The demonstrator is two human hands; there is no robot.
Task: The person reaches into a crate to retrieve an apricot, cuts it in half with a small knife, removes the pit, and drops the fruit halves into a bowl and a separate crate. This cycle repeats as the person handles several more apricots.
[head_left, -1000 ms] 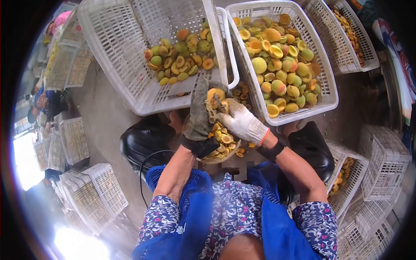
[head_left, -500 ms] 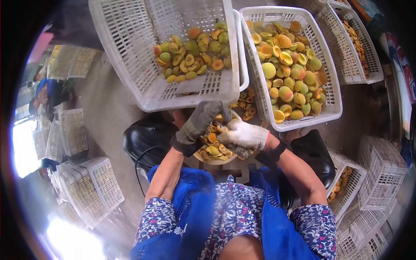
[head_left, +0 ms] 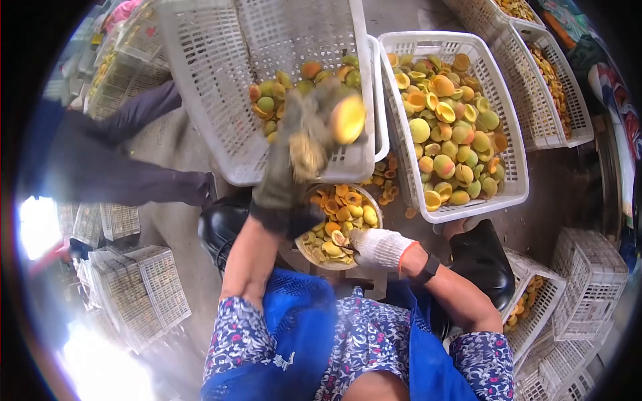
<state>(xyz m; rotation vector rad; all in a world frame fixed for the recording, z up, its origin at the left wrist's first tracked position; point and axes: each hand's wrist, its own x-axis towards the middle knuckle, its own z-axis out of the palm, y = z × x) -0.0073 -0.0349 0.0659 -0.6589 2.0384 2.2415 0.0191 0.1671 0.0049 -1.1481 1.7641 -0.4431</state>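
We saw the gloved left hand (head_left: 297,134) over the tilted crate (head_left: 200,87), a peach half (head_left: 348,120) at its fingers; blur kept us from telling whether they gripped it or had let go. The right hand's (head_left: 382,248) fingers were clenched around a slim dark tool (head_left: 345,250) above the round tub (head_left: 328,265), set between the knees (head_left: 487,260), we judged, for short reaches.

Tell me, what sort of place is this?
Probably a fruit-processing workroom: a big crate holds many halved fruits, a bowl holds more pieces, and other crates are stacked nearby.
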